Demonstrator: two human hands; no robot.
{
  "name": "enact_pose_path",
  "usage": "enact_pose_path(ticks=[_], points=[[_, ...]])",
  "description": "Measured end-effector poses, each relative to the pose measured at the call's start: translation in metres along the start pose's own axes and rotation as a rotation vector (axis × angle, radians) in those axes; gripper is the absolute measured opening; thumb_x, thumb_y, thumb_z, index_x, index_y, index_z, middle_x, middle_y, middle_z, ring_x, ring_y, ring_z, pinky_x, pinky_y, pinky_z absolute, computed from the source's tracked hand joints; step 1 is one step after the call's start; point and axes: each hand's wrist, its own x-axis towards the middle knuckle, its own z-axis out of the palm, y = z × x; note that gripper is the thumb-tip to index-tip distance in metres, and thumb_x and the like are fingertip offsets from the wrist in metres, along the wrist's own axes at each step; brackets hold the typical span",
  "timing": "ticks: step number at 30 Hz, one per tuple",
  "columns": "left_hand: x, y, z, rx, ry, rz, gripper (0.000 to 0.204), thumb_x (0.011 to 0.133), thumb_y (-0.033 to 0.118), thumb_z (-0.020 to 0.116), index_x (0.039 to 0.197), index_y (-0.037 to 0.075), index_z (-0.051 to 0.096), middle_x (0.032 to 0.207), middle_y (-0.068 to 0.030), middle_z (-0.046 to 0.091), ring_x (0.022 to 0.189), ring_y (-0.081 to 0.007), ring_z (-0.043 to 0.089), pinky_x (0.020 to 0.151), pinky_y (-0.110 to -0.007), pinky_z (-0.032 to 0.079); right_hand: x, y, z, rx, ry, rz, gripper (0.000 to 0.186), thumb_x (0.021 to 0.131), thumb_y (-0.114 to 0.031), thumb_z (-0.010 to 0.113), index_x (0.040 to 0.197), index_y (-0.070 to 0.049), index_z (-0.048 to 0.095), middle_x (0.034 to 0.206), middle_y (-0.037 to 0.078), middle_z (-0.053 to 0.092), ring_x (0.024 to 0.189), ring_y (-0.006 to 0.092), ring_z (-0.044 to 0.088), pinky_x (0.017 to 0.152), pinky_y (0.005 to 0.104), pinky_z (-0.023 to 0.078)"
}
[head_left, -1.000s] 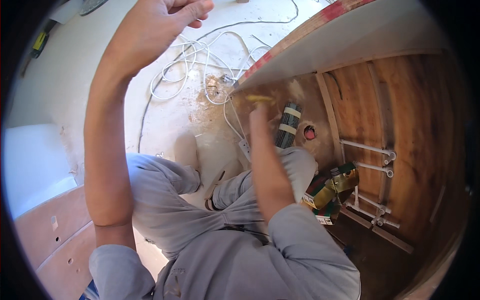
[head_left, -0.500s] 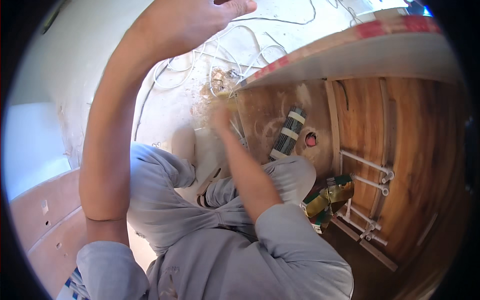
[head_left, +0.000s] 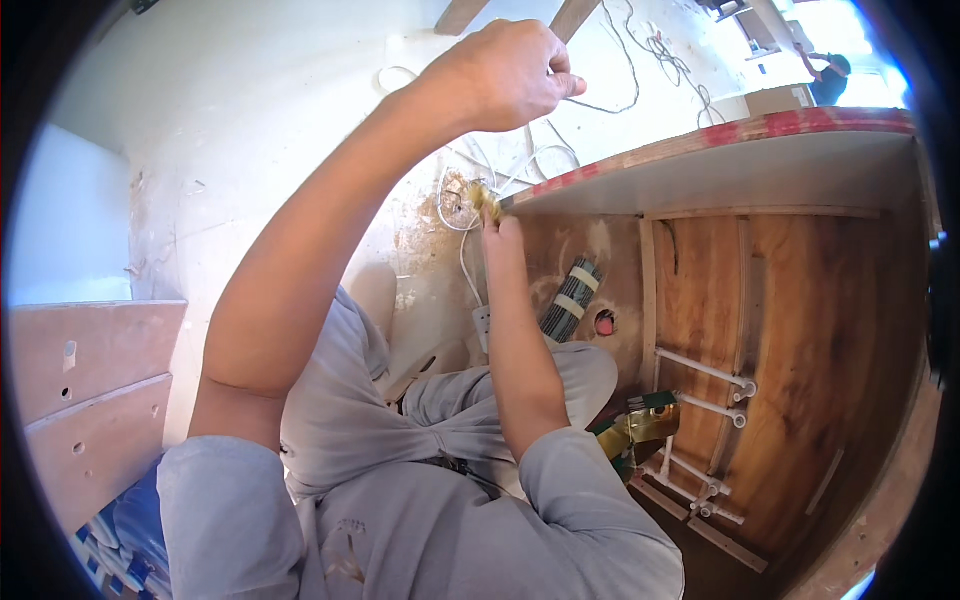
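Observation:
My left hand [head_left: 510, 75] is raised high over the white floor, its fingers closed in a pinch on a thin white cable [head_left: 610, 105] that runs off to the right. My right hand [head_left: 500, 235] reaches forward to the left end of the red-edged cabinet board [head_left: 700, 145] and grips a small brass-coloured piece [head_left: 482, 197] at its fingertips. Loops of white wire [head_left: 455, 205] lie on the floor just behind that piece. My grey-trousered legs are folded below both arms.
The open wooden cabinet [head_left: 800, 330] holds white pipes [head_left: 705, 370] on clips, a dark striped bundle [head_left: 570, 298], a red-rimmed hole [head_left: 605, 322] and a green-and-gold pack [head_left: 640, 425]. Drilled wooden panels [head_left: 90, 370] lie at the left. Another person [head_left: 828, 75] stands far off, top right.
My right hand has moved from inside the cabinet up to the board's left end with the brass piece. My left hand has come fully into view, fingers pinched.

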Motion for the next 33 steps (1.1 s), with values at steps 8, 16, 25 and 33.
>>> enact_pose_path(ticks=[8,16,25,33], points=[[0.004,-0.011,-0.015,0.111,-0.011,-0.039,0.032,0.086,0.029,0.059,0.080,-0.001,0.068,0.064,-0.0101,0.064,0.058,-0.0197,0.058,0.060,-0.030,0.045,-0.106,-0.124,-0.102,1.532,0.378,-0.047,0.031,0.093,0.003,0.041,0.122,0.008,0.047,0.122,0.019,0.052,0.108,0.0283,0.056,0.094,0.0358,0.049],[-0.003,-0.011,-0.005,-0.355,0.225,-0.024,0.027,0.084,0.027,0.063,0.081,0.000,0.066,0.073,-0.0128,0.065,0.071,-0.0195,0.063,0.065,-0.034,0.048,-0.126,-0.239,-0.171,0.588,0.952,-0.519,0.030,0.086,0.004,0.052,0.115,0.004,0.059,0.118,0.014,0.060,0.106,0.0230,0.055,0.089,0.0290,0.045],[0.009,-0.029,-0.007,-0.176,0.028,0.027,0.027,0.086,0.025,0.062,0.094,0.000,0.067,0.077,-0.0079,0.067,0.072,-0.0133,0.063,0.068,-0.027,0.048,-0.100,-0.193,-0.243,-0.836,0.459,-1.295,0.021,0.072,-0.005,0.057,0.091,-0.002,0.065,0.099,0.008,0.062,0.094,0.0264,0.057,0.082,0.0360,0.049],[0.005,-0.006,-0.004,-0.150,0.031,-0.083,0.036,0.086,0.035,0.063,0.093,0.000,0.069,0.082,-0.0084,0.067,0.079,-0.0124,0.061,0.074,-0.024,0.046,-0.202,0.023,-0.290,-0.028,0.830,-0.157,0.019,0.085,-0.006,0.055,0.099,-0.005,0.068,0.090,0.014,0.068,0.087,0.0286,0.065,0.076,0.0332,0.049]])
